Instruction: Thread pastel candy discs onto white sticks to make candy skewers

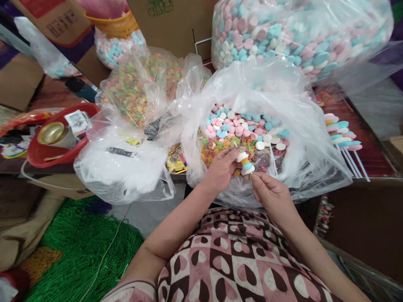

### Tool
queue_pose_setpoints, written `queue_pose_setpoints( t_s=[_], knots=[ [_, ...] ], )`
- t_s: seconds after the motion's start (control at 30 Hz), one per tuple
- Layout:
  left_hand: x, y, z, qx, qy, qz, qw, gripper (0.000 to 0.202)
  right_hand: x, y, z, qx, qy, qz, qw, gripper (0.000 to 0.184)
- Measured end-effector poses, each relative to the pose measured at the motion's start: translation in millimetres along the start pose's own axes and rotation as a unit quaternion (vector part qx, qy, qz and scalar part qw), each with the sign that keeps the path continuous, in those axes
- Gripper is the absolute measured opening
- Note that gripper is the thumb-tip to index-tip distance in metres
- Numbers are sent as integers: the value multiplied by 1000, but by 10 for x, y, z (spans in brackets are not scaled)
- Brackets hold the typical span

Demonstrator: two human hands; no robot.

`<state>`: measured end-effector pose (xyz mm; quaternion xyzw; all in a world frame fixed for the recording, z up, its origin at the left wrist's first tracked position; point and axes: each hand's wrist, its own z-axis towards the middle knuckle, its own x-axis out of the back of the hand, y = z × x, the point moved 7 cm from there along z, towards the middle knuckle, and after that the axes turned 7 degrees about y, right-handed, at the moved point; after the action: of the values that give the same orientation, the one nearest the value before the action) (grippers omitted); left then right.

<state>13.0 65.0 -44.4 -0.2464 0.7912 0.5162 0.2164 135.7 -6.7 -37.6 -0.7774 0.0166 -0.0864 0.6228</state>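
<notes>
Tabletop point(371, 155) is crowded with candy bags point(283, 105); at centre frame, a candy stick point(246, 163) is pinched in the closed grips of left hand point(222, 167) and right hand point(270, 195).

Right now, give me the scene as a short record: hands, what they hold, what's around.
left hand: pinches the candy skewer at its upper part
right hand: fingertips at the skewer's lower end
skewer load: a few round candies, white, blue and orange
under hands: open plastic bag with pink, blue and white discs and coloured rings
right of it: loaded skewers lying flat
left: bag of coloured rings; red basin
behind: large bag of discs
</notes>
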Motion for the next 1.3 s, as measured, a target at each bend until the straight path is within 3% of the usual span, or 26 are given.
queue_pose_setpoints(
  t_s=[0.07,0.17,0.27,0.37,0.5,0.57,0.63,0.7,0.83,1.13,1.2,1.3],
  knots=[
    [0,-7,-8,-11,-12,29,999,29,3,8,37,4,6,12,1000,37],
    [20,132,-5,-81,-20,100,992,31,61,6,88,-6,22,65,998,35],
    [45,375,-18,-189,-20,241,952,24,223,-26,113,-13,68,132,989,32],
    [14,550,-71,-304,-35,432,848,17,352,-41,103,-16,95,160,982,29],
    [-58,452,-134,-362,-75,690,623,15,376,1,70,-29,95,156,983,31],
    [-60,396,-159,-367,-67,759,534,14,358,16,59,-31,90,153,984,31],
    [-73,374,-190,-374,-59,788,485,15,343,21,52,-33,87,153,984,30],
    [-93,369,-211,-379,-58,802,457,16,335,21,46,-36,88,154,984,30],
    [-106,388,-195,-365,-69,822,433,14,326,26,28,-40,85,153,984,35],
    [-72,442,-123,-308,-51,822,476,14,328,71,34,-32,81,149,985,34],
    [-64,472,-99,-306,-33,809,500,14,321,68,27,-30,78,146,986,33],
    [-20,553,-55,-301,-13,757,580,14,304,64,8,-28,69,134,988,32]
  ],
)
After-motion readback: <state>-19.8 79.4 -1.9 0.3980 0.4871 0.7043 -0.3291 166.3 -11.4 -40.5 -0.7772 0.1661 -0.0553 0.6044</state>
